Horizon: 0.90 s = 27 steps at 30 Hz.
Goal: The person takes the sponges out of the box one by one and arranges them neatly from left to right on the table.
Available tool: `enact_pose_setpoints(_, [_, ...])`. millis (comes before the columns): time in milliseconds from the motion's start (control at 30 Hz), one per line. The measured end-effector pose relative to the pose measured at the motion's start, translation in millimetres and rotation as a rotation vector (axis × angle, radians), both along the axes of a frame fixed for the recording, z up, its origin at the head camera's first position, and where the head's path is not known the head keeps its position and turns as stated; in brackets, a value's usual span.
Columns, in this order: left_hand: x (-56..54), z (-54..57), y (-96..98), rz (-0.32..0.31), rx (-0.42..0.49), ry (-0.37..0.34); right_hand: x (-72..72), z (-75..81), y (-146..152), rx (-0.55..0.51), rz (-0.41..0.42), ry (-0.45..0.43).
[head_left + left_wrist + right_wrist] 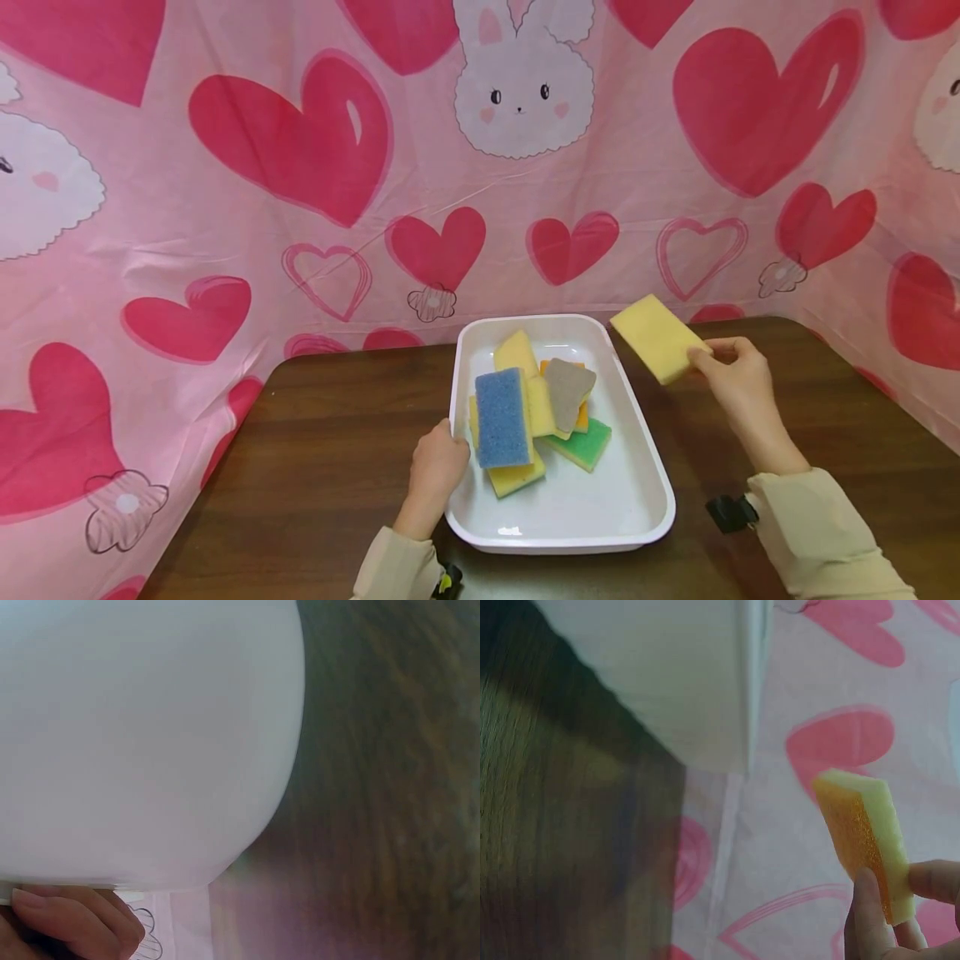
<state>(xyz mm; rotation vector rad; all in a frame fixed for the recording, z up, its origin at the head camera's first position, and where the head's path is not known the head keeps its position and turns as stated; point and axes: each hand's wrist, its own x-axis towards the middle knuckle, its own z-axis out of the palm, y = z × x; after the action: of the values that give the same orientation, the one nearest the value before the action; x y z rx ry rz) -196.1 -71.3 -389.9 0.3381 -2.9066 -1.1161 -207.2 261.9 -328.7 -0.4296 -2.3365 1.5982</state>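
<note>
My right hand (738, 379) pinches a sponge (655, 337) by its lower corner, to the right of the white tray (622, 508). Its yellow foam face is up in the head view; the right wrist view shows an orange scouring layer on the same sponge (866, 832). With curled fingers my left hand (437, 458) grips the tray's left rim; in the left wrist view those fingers (82, 922) sit at the tray wall. Inside the tray lie a blue-topped sponge (504, 417), a green one (588, 446), a grey irregular piece (568, 390) and several yellow sponges, partly overlapping.
The tray stands on a dark brown wooden table (352, 433). Behind it and along both sides hangs a pink cloth (450, 183) printed with hearts and rabbits. Each sleeve cuff carries a small black device, such as the right one (731, 513).
</note>
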Motion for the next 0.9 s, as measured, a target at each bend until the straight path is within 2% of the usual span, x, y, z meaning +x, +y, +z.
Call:
enact_pose_setpoints(200, [-0.7, -2.8, 0.1, 0.0, 0.018, -0.009, -14.1, -11.6, 2, -0.051, -0.041, -0.013])
enact_pose_setpoints(467, [-1.2, -2.8, -0.3, 0.007, 0.016, -0.006, -30.9, -35.5, 5, 0.002, -0.083, -0.069])
enact_pose_setpoints(733, [-2.5, -3.4, -0.7, 0.005, -0.021, 0.023, -42.2, -55.5, 1, 0.063, -0.079, -0.111])
enact_pose_setpoints(900, [-3.0, -5.3, -0.6, 0.006, -0.014, 0.015, -45.9, -62.8, -1, 0.048, -0.067, -0.122])
